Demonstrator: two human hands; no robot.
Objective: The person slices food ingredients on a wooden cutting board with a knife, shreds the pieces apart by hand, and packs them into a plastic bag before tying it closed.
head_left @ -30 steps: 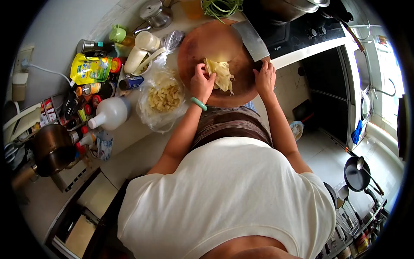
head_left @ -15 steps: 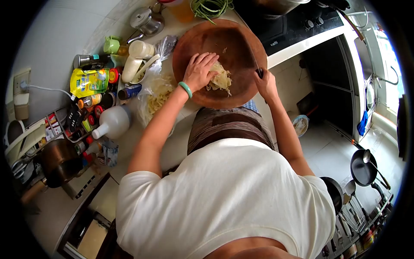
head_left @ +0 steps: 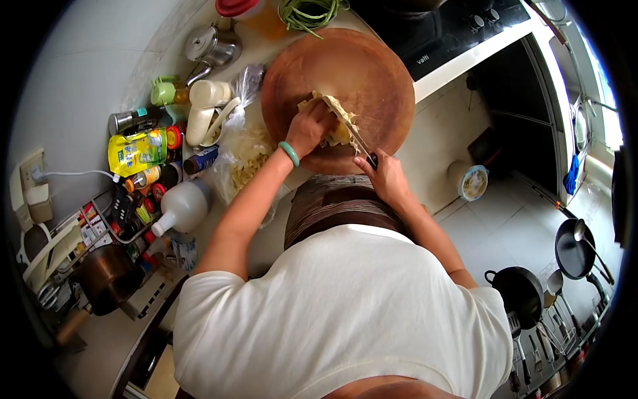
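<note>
A round wooden chopping board point(head_left: 385, 73) lies on the counter in front of me. On its near half sits a small heap of pale yellow, leafy chopped vegetable point(head_left: 342, 135), perhaps pickled cabbage. My left hand point(head_left: 314, 126), with a green bangle at the wrist, presses on the heap with curled fingers. My right hand point(head_left: 387, 178) grips the dark handle of a kitchen knife point(head_left: 352, 128). Its blade, seen nearly edge-on, stands against the heap close to the left fingertips.
Left of the board are a plastic bag point(head_left: 249, 163) of similar pale vegetable, a white bottle point(head_left: 183, 207), a steel kettle point(head_left: 214, 46) and several seasoning containers. Green beans point(head_left: 309, 14) lie behind it. A black stove point(head_left: 445, 40) is at the back right; pans point(head_left: 518, 296) stand at the lower right.
My right hand has brought the knife left, from the board's right edge to the vegetable heap. My left fingers, flatter before, are now curled on the heap. The view has shifted slightly.
</note>
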